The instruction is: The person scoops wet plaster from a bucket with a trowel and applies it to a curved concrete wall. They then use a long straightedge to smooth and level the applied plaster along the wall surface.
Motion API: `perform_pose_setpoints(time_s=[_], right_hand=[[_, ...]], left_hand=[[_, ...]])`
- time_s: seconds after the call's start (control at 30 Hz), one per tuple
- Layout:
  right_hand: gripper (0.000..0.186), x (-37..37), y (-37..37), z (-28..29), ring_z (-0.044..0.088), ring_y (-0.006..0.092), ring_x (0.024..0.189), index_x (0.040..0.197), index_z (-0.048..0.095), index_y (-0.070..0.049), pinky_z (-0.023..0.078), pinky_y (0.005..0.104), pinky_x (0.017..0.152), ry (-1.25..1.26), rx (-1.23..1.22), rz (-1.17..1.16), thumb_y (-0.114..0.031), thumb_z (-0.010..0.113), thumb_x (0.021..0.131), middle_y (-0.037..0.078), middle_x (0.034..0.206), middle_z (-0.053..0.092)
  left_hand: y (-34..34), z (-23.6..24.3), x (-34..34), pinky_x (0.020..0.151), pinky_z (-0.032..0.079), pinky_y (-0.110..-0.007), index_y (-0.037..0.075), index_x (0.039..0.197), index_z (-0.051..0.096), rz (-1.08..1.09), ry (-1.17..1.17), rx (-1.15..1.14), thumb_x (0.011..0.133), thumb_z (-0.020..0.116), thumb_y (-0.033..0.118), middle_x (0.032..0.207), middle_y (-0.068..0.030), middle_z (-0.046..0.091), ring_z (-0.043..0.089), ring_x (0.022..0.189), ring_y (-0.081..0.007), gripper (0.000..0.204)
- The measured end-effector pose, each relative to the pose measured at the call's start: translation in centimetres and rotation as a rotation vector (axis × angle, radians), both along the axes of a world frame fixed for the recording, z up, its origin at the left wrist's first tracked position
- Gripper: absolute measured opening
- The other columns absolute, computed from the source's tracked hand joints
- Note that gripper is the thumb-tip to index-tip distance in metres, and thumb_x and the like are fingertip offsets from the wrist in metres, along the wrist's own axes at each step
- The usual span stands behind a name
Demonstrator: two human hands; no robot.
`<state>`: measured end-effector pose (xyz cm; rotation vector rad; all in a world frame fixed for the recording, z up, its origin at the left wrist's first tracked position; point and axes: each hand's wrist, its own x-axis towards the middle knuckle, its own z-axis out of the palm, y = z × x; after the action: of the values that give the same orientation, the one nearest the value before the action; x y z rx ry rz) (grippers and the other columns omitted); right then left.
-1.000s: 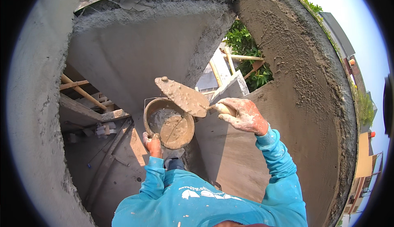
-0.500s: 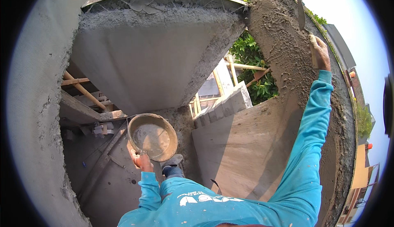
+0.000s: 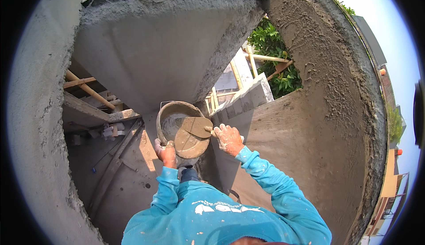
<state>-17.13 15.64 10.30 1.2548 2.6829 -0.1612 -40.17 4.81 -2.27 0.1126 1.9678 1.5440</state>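
Nearest was the worker's long-sleeved turquoise shirt (image 3: 212,220), flecked with pale splashes. Beyond the cuffs, the bare right hand (image 3: 228,139) was wrapped around the handle of a leaf-shaped, mortar-coated trowel (image 3: 195,126), while the left hand (image 3: 166,153) was clamped on the near-left side of a round, mud-caked bucket (image 3: 160,123); how its hidden fingers sat beneath, I couldn't tell. The bucket was held up in front of the body, over a grey shoe (image 3: 182,170), its mouth tipped toward the worker. The trowel's blade lay over the wet grey-brown mortar (image 3: 189,147) inside, tip to the left, handle out past the right rim.

To my eye, a clean scoop there called for a low blade angle, a slide under the mass rather than a stab, then a level wrist on the way out. The left hand needed to brace against that push, since a one-sided grip could let the bucket swing or tip further.

Farther off stood a smooth grey concrete panel (image 3: 150,54), and to the right a rough, brown-plastered wall (image 3: 325,63). Green leaves (image 3: 274,46) showed through the gap between them.
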Motion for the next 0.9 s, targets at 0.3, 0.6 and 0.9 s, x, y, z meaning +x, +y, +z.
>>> perform_pose_setpoints(time_s=[0.3,0.6,0.9], right_hand=[[0.035,2.4,-2.0,4.2,0.064,0.0327,0.088,0.115,0.060,-0.016,0.052,0.0466,0.075,0.388,-0.249,-0.200,-0.024,0.071,0.082,0.009,0.099,0.059],[0.038,4.5,16.4,22.6,0.065,0.0191,0.070,0.113,0.069,-0.004,0.053,0.0333,0.064,0.479,-0.311,-0.199,-0.033,0.069,0.088,0.011,0.087,0.068],[0.046,10.8,41.7,30.3,0.052,0.0126,0.063,0.087,0.063,-0.002,0.044,0.0302,0.059,0.500,0.422,-0.653,-0.047,0.057,0.096,0.003,0.072,0.057]], left_hand=[[2.1,2.9,1.1,0.074,0.048,-0.028,0.001,0.120,0.054,-0.005,-0.213,0.257,0.078,0.063,-0.010,0.101,-0.0039,0.063,0.057,0.084,-0.0132,0.045],[0.8,0.6,-1.3,0.095,0.046,-0.030,-0.006,0.138,0.044,0.137,-0.141,0.090,0.075,0.066,-0.005,0.123,-0.0125,0.059,0.058,0.108,-0.0204,0.066],[-1.3,5.1,-2.1,0.069,0.045,-0.025,0.008,0.099,0.057,0.261,-0.163,0.215,0.080,0.073,0.005,0.090,0.0011,0.060,0.053,0.079,-0.0093,0.025]])
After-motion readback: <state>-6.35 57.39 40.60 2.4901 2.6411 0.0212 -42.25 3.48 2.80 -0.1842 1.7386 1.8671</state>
